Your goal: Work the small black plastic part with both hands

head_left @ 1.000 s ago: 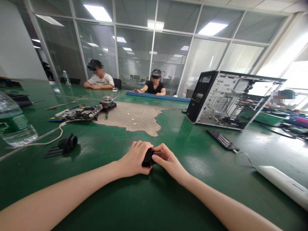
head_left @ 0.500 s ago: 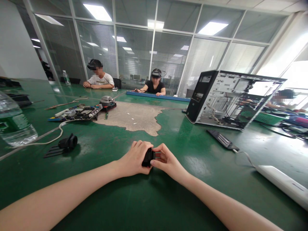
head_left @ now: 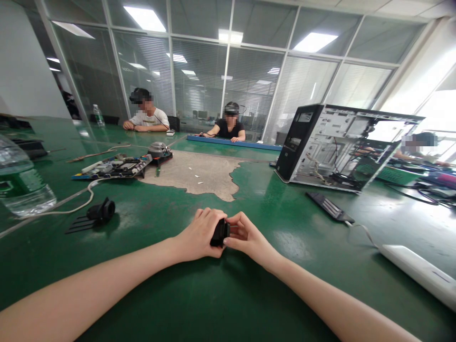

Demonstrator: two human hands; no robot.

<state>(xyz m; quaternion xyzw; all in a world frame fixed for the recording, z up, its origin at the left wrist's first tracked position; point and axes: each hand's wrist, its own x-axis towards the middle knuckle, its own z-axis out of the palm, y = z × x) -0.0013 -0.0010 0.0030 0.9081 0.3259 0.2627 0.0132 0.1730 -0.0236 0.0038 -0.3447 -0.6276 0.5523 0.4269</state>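
Between my hands, low over the green table, is a small black blocky part point(head_left: 218, 234); its exact kind does not show. My left hand point(head_left: 201, 232) wraps round it from the left, with the back of the hand facing up. From the right, my right hand point(head_left: 247, 237) pinches its edge between thumb and curled fingers. The fingertips of both hands nearly meet at the part, and its underside is hidden by them.
An opened computer case point(head_left: 320, 147) stands right. A black panel point(head_left: 329, 207) is cabled to a white power bank point(head_left: 416, 270). At left lie a circuit board point(head_left: 114, 165), a cooling fan point(head_left: 159, 151), a black bracket point(head_left: 101, 212) and a water bottle point(head_left: 24, 185). Two people sit across.
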